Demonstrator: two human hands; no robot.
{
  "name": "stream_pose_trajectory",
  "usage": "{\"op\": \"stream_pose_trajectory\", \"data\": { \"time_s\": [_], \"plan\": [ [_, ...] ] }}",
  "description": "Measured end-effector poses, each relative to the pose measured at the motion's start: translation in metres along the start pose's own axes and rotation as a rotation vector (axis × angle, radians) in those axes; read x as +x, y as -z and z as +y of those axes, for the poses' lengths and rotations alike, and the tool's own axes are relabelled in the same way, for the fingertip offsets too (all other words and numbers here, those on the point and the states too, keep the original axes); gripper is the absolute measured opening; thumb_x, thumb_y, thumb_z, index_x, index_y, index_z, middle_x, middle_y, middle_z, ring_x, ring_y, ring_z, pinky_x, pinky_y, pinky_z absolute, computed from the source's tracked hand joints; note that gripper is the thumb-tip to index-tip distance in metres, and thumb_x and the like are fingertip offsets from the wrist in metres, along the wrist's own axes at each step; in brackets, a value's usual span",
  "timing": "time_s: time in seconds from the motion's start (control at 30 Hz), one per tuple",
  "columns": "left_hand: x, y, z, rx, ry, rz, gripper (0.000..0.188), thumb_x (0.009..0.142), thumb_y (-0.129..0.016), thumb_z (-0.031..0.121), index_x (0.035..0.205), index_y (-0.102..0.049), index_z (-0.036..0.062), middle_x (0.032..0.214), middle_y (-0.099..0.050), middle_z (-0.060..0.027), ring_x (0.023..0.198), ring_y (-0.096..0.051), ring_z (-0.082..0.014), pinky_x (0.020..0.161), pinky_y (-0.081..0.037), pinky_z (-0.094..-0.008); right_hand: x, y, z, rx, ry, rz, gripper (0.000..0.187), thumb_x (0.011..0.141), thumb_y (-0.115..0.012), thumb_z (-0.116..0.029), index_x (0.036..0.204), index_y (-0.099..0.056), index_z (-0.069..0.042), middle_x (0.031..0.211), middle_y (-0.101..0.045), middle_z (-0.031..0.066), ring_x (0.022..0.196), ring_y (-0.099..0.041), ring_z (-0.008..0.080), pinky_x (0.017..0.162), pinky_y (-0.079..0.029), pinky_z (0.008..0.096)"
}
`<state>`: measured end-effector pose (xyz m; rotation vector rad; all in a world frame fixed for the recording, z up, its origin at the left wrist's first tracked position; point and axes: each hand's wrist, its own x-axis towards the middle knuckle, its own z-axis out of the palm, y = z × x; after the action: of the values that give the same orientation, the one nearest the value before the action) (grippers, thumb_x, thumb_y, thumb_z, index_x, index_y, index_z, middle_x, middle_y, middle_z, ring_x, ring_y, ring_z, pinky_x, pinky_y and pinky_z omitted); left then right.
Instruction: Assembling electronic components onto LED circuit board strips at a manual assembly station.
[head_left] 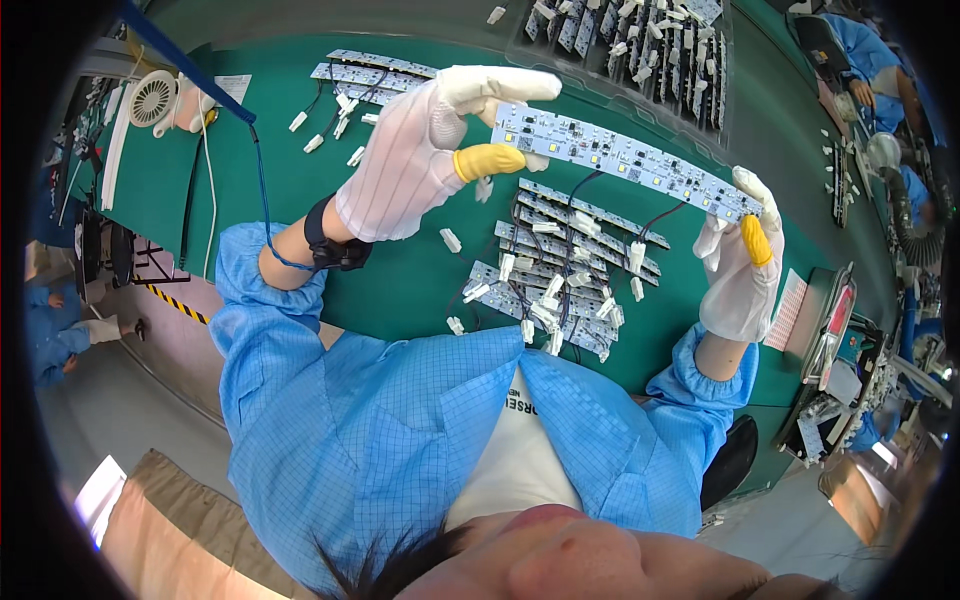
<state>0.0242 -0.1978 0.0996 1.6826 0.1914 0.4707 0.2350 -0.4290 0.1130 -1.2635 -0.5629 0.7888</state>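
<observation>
A long white LED circuit board [625, 160] is held up over the green table, its face with small chips and yellow LEDs turned toward me. My left hand [425, 150], in a white glove with a yellow thumb tip, pinches the board's left end, the index finger stretched out above it. The right end sits between the thumb and fingers of my right hand [745, 255], gloved alike. Thin dark wires show below the board's lower edge. Beneath it lies a pile of similar boards [560, 270] with white plug connectors. Some fingertips behind the board are hidden.
More boards [375, 75] lie at the back left of the green table [375, 300]. A clear tray [620, 85] full of boards stands at the far side. A blue cord [262, 185] runs to my left wristband. A small white fan [153, 98] is at the left; co-workers sit beyond.
</observation>
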Motion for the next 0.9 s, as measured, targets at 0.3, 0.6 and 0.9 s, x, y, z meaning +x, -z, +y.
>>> {"op": "stream_pose_trajectory", "data": {
  "time_s": [0.3, 0.6, 0.9],
  "plan": [
    [0.001, -0.003, -0.020, 0.110, -0.357, 0.119, 0.036, 0.082, -0.070, 0.028, 0.114, -0.068, 0.0112, 0.072, -0.059, 0.0020, 0.059, -0.054, -0.0074, 0.052, -0.043, -0.0226, 0.000, 0.007, 0.002, -0.275, 0.209, -0.046, 0.087, 0.073, -0.068, -0.058, 0.126, -0.049, 0.008, 0.085, -0.060, 0.0085, 0.060, -0.055, 0.0099, 0.053, -0.042, 0.0209],
    [-0.001, 0.010, -0.002, 0.431, -0.203, 0.064, 0.024, 0.079, -0.072, 0.022, 0.089, -0.065, 0.0007, 0.106, -0.070, -0.0073, 0.068, -0.062, -0.0106, 0.062, -0.048, -0.0238, -0.005, 0.010, 0.001, -0.206, 0.180, -0.068, 0.085, 0.074, -0.068, -0.057, 0.124, -0.050, 0.009, 0.086, -0.061, 0.0105, 0.051, -0.053, 0.0098, 0.051, -0.041, 0.0176],
    [0.001, 0.008, -0.009, 0.143, -0.240, 0.092, 0.049, 0.086, -0.064, 0.039, 0.111, -0.066, -0.0022, 0.099, -0.070, -0.0112, 0.086, -0.065, -0.0145, 0.073, -0.051, -0.0246, -0.008, 0.001, -0.011, -0.347, 0.153, -0.009, 0.087, 0.073, -0.066, -0.061, 0.122, -0.052, 0.009, 0.079, -0.062, 0.0089, 0.053, -0.056, 0.0098, 0.056, -0.043, 0.0195]
  ]
}}
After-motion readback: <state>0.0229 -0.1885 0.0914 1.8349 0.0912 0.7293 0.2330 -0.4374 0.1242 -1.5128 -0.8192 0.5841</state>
